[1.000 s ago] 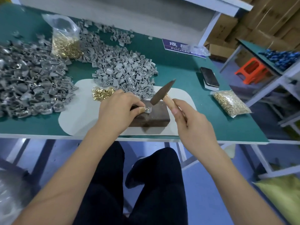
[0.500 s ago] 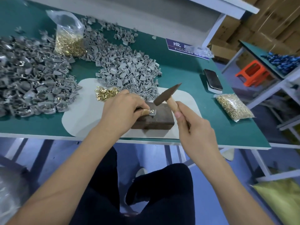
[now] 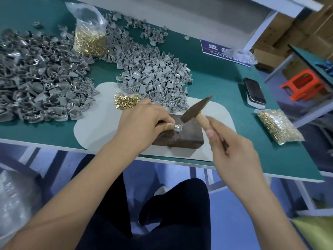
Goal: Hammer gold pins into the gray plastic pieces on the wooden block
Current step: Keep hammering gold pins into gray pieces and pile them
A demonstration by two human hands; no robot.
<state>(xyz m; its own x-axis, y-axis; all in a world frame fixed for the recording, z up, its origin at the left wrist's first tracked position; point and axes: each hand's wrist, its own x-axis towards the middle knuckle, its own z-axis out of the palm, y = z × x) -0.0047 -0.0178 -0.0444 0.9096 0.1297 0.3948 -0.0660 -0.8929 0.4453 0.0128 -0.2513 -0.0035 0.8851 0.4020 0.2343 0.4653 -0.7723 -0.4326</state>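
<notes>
- Wooden block (image 3: pixel 180 134) sits on a pale mat (image 3: pixel 97 127) at the near edge of the green bench (image 3: pixel 216 74); judged to serve as a firm anvil within easy reach of both hands.
- Gray plastic piece (image 3: pixel 177 127) lies on the block's top face, toward its left end, with a shiny spot on it; whether that is a gold pin I cannot tell.
- Left hand (image 3: pixel 142 123): fingers curled, fingertips pinching the piece against the block, presumably to keep it from skating under a blow.
- Right hand (image 3: pixel 232 154): wrapped around the wooden handle of the hammer (image 3: pixel 196 110), thumb laid along the shaft. Hammer head is tilted, its low end just above and right of the piece, not touching.
- Loose gold pins (image 3: pixel 126 102) lie on the mat just beyond the left hand, close for picking.
- Unworked gray pieces (image 3: pixel 155 80) are heaped behind the block; a second, shinier heap (image 3: pixel 36 83) lies far left.
- Bagged pins (image 3: pixel 91 33) stand at the far left; another bag (image 3: pixel 278 126) lies right of the block.
</notes>
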